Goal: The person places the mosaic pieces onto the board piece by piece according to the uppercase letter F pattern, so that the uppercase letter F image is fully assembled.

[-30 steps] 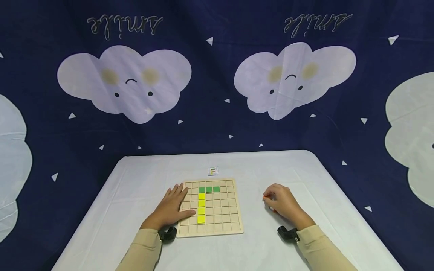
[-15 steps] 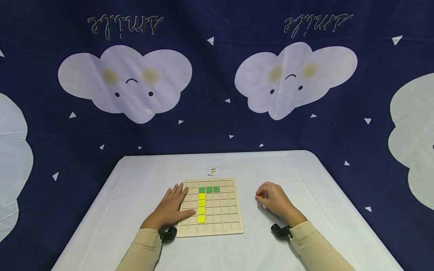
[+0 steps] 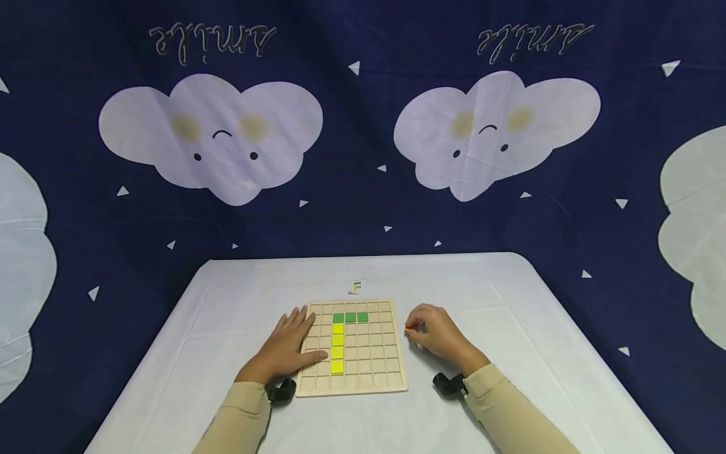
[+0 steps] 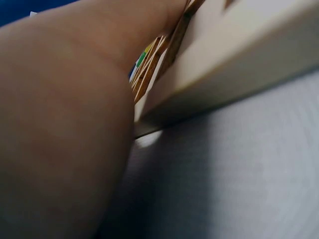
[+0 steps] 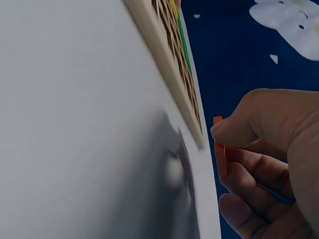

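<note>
Both hands sit at the wooden grid board (image 3: 351, 346), which serves as the landmark: the left hand (image 3: 286, 350) lies flat with straight fingers on the board's left columns, steadying it, while the right hand (image 3: 437, 334) hovers just beside the board's right edge, thumb and fingers curled into a pinch on a thin orange tile (image 5: 219, 147). On the board, three green tiles (image 3: 350, 317) form a short row near its far edge, and four yellow tiles (image 3: 337, 347) run as a column from under the left end of that row toward the near edge. A small pattern card (image 3: 356, 287) lies on the white table (image 3: 510, 302) just beyond the board's far edge. As a judgement, the main risk is the pinch itself: the tile is held only at its thin edges, so a slight slackening could let it drop onto the table beside the board, or tip into the wrong cell. A tile coming down tilted could also catch on the raised ribs between cells and fail to seat, and any push against the board would shift it if the flat left hand eased off. Much is hard to read. From the head view the orange tile is only a speck at the fingertips; the card's drawing is too small to make out. The left wrist view is nearly filled by blurred skin, with only the board's edge showing. The right wrist view cuts off most of the board.
</note>
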`<state>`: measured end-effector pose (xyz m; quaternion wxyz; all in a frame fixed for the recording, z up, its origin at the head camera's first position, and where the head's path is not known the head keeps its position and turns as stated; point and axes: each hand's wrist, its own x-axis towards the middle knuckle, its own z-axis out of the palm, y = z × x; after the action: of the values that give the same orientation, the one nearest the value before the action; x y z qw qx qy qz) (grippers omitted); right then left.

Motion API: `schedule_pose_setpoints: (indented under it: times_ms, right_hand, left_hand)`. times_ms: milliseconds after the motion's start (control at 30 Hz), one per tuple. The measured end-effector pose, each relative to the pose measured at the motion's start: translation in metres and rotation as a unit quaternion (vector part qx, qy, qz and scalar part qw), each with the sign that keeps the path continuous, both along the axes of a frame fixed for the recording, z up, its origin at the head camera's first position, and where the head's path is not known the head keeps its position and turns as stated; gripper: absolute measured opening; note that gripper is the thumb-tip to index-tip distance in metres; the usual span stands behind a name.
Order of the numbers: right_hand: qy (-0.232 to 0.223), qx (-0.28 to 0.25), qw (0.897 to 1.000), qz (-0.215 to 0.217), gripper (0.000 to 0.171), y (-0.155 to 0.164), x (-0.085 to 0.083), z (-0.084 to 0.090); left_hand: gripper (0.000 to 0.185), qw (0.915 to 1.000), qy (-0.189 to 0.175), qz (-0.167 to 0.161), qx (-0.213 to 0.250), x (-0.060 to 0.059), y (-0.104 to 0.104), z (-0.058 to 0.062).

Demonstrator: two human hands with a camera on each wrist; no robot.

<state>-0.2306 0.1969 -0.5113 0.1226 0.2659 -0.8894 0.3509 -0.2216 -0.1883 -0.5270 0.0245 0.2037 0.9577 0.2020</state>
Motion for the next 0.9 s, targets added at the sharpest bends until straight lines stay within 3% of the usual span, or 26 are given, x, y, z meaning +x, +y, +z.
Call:
schedule_pose_setpoints:
  times_ms: [900]
  right_hand:
    - [-0.02, 0.039, 0.991, 0.125, 0.015, -0.091, -0.004, 0.007]
  left_hand:
    - [0.109, 1.0, 0.003, 0.001, 0.002, -0.001, -0.001, -0.001]
